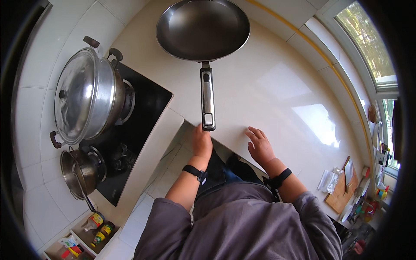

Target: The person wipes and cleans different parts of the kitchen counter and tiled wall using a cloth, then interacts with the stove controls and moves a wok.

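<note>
A dark frying pan with a black and silver handle rests on the pale countertop, its handle pointing towards me. Just below the handle's end is my left hand, at the counter's front edge; its fingertips are partly hidden behind the handle, and whether it grips anything cannot be told. My right hand is over the counter right of the handle, its fingers apart and nothing in them. Both wrists wear black bands.
Left, a black cooktop bears a large lidded steel pot and a small saucepan. Bottles sit in an open drawer at lower left. A knife lies on a wooden cutting board at right, beside a clear plastic bag.
</note>
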A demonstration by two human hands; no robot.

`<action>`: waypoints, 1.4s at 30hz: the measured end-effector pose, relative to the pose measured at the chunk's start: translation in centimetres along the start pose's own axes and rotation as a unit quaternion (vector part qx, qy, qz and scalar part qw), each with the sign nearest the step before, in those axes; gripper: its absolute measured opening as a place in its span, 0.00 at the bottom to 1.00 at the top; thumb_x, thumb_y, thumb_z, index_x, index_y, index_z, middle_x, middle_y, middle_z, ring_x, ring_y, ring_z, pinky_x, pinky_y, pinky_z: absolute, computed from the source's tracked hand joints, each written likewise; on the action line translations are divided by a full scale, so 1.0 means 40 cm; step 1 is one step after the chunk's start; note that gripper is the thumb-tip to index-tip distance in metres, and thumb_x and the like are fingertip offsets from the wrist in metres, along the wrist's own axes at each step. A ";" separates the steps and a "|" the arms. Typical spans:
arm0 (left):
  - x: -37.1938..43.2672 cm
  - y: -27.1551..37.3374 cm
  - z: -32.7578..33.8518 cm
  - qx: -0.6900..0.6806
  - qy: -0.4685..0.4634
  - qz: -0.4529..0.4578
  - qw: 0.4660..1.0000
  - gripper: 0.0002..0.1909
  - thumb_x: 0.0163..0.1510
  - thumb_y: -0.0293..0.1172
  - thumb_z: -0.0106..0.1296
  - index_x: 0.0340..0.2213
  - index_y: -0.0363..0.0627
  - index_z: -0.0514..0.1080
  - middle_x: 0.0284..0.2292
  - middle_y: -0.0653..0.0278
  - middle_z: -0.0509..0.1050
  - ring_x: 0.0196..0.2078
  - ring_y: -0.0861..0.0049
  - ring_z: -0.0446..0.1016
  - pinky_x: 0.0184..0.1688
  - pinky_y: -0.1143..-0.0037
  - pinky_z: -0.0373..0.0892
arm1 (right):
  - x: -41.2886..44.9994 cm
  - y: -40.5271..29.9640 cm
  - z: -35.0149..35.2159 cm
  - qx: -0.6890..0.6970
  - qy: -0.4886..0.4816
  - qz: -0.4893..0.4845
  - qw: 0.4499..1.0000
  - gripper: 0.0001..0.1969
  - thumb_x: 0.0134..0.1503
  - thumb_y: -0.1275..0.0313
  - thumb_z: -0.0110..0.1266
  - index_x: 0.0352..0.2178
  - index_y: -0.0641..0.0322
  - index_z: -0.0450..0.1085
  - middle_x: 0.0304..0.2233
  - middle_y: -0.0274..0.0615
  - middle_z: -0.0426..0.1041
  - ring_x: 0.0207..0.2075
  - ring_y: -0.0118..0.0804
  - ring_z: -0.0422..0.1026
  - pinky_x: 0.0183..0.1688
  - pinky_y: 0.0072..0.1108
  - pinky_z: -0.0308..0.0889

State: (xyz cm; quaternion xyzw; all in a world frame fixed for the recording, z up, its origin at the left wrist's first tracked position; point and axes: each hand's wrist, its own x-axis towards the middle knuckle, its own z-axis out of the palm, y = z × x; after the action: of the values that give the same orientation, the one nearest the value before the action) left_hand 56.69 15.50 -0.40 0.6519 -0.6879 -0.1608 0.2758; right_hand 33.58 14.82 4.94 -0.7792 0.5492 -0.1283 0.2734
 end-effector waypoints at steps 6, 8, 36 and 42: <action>-0.080 0.139 0.093 -0.077 -0.104 0.090 0.988 0.05 0.51 0.24 0.46 0.31 0.42 0.70 0.34 0.58 0.71 0.39 0.61 0.72 0.42 0.68 0.70 | -0.065 0.036 0.000 0.050 -0.015 0.055 0.997 0.15 0.52 0.77 0.49 0.43 0.60 0.71 0.36 0.46 0.72 0.41 0.49 0.72 0.44 0.33 0.69; -0.018 0.068 0.087 -0.069 -0.034 0.049 0.996 0.04 0.51 0.24 0.47 0.30 0.43 0.71 0.32 0.58 0.71 0.39 0.59 0.72 0.40 0.66 0.69 | -0.087 0.051 0.002 0.035 -0.021 0.053 0.998 0.14 0.53 0.76 0.48 0.42 0.60 0.72 0.35 0.46 0.72 0.40 0.49 0.72 0.43 0.32 0.70; 0.039 0.082 0.131 -0.034 -0.012 0.114 0.993 0.07 0.50 0.22 0.50 0.32 0.41 0.73 0.35 0.59 0.73 0.39 0.61 0.72 0.42 0.66 0.70 | -0.163 0.097 0.018 -0.027 -0.121 0.121 0.985 0.38 0.48 0.80 0.46 0.62 0.70 0.47 0.42 0.54 0.69 0.45 0.54 0.69 0.50 0.34 0.65; 0.161 -0.075 0.053 0.011 0.085 -0.016 0.996 0.08 0.53 0.19 0.46 0.32 0.39 0.74 0.34 0.55 0.74 0.39 0.59 0.73 0.41 0.69 0.71 | -0.152 0.091 0.029 -0.024 -0.118 0.092 0.988 0.39 0.47 0.79 0.48 0.62 0.70 0.47 0.42 0.55 0.69 0.45 0.55 0.69 0.50 0.34 0.66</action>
State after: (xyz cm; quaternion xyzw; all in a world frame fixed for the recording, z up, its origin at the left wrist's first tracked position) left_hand 57.88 8.55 -2.72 0.6773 -0.6530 -0.1016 0.3233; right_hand 29.10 19.89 2.54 -0.7410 0.5855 0.0037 0.3288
